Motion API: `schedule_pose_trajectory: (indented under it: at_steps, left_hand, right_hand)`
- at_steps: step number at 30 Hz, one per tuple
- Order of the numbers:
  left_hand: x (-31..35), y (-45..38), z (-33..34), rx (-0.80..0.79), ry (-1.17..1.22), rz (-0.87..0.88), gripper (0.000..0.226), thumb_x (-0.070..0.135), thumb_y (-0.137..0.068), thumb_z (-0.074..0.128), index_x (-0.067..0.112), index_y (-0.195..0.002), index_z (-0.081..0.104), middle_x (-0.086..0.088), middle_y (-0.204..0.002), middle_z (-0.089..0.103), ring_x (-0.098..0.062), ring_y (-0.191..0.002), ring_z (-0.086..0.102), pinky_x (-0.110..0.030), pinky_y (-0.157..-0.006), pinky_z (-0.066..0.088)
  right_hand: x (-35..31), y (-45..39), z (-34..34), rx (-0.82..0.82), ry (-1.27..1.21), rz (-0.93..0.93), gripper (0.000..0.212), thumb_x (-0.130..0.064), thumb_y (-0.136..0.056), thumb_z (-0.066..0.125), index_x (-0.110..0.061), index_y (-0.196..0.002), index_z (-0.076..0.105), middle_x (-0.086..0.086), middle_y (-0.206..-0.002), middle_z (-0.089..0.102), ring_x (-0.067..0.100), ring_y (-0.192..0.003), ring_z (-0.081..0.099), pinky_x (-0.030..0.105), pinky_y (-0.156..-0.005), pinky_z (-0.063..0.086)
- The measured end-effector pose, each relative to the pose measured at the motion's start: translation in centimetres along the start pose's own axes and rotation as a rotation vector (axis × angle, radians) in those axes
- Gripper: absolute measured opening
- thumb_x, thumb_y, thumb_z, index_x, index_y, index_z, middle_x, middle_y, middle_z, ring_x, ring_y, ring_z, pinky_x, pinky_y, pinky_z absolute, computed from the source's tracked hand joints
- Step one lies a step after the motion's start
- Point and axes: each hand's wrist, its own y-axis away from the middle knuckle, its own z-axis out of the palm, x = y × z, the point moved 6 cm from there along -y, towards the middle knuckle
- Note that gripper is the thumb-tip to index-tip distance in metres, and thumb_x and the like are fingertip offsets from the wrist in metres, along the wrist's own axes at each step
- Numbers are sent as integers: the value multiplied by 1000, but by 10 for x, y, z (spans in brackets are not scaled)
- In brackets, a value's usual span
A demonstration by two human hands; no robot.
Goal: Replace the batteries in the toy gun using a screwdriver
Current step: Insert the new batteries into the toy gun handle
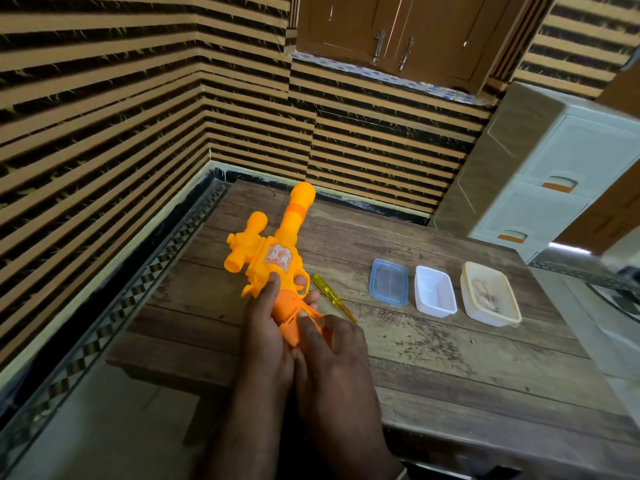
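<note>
An orange plastic toy gun (pixel 273 258) is lying across the near left part of a wooden plank-patterned table (pixel 433 358), its rounded muzzle pointing away toward the striped wall and a stubby scope sitting on its left side. A worn pale sticker is showing on the gun's body, its print too scuffed to read. The left hand (pixel 265 327) is wrapping around the darker orange grip, thumb lying up along the body and fingertips showing through the trigger guard. The right hand (pixel 329 344) is curling over the butt of the grip, its thumb pressing on the plastic there; whatever is under its fingers is hidden. Just right of the gun, a screwdriver (pixel 334 299) with a clear yellow handle is lying on the table, its tip passing behind the right hand. Farther right, three rectangular plastic containers are sitting in a row: a clear blue-rimmed lid (pixel 388 282), a white open tub (pixel 435 291), and a cream tub (pixel 490 293) holding small blurred items.
</note>
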Motion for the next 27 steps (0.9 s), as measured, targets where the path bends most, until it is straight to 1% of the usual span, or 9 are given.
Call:
schedule_pose_trajectory:
  at_steps: [5,9,12,14,16,20,22,24,27]
  left_hand:
    - [0,2,-1,5,2,-10,42,50,-89,52,11,-94,66,-14,-84,67,-22,-71,66,-34,-64,54]
    - [-1,4,1,-5,42,-23,48,50,-80,57,8,-102,66,-16,-85,66,-28,-76,63,-39,-71,53]
    - [-3,4,2,-30,56,-19,43,48,-86,54,9,-101,64,-16,-84,64,-25,-72,62,-31,-61,56]
    - [-2,5,7,-92,47,7,38,46,-84,54,10,-94,60,-14,-79,58,-23,-67,55,-28,-57,49]
    - [-2,4,8,-91,60,16,36,44,-84,54,10,-95,58,-14,-78,57,-22,-65,54,-27,-55,47]
    - [-2,4,11,-131,73,34,30,40,-85,52,10,-92,57,-8,-77,58,-18,-61,57,-28,-56,51]
    - [-2,6,13,-143,66,26,29,38,-90,48,11,-87,58,-6,-72,59,-17,-60,57,-29,-59,49]
    - [-2,5,12,-145,71,26,32,39,-93,48,10,-92,60,-7,-76,60,-18,-62,57,-32,-63,51]
    - [-1,1,3,-72,82,72,40,40,-92,53,6,-111,62,-14,-95,65,-22,-73,62,-36,-69,55]
  right_hand:
    - [-1,-4,-1,-24,-15,2,45,-36,-84,48,-21,-124,61,8,-112,61,19,-103,45,32,-85,52]
    - [3,-4,0,-88,-148,21,44,-35,-88,48,-21,-128,59,11,-136,52,23,-124,46,37,-102,44]
    - [9,-7,2,-196,-272,90,49,-39,-91,41,-23,-135,55,9,-148,43,22,-135,40,27,-113,30]
    - [13,-8,-1,-181,-278,118,48,-39,-90,41,-22,-132,58,9,-142,49,24,-130,46,19,-108,27]
    - [15,-10,-5,-122,-286,103,42,-35,-88,47,-21,-125,61,7,-130,59,22,-119,52,15,-105,28]
    - [20,-14,-5,-105,-363,128,33,-24,-81,64,-25,-114,65,-7,-122,63,12,-114,53,28,-102,40]
    - [20,-15,-6,-112,-365,147,34,-24,-79,67,-28,-113,62,-16,-122,60,8,-113,51,27,-99,40]
    - [22,-17,-8,-120,-410,168,40,-23,-76,70,-32,-113,57,-22,-120,59,3,-109,53,24,-94,43]
    - [36,-21,-10,-163,-633,275,56,-30,-68,80,-34,-118,55,-17,-101,66,3,-97,62,20,-83,50]
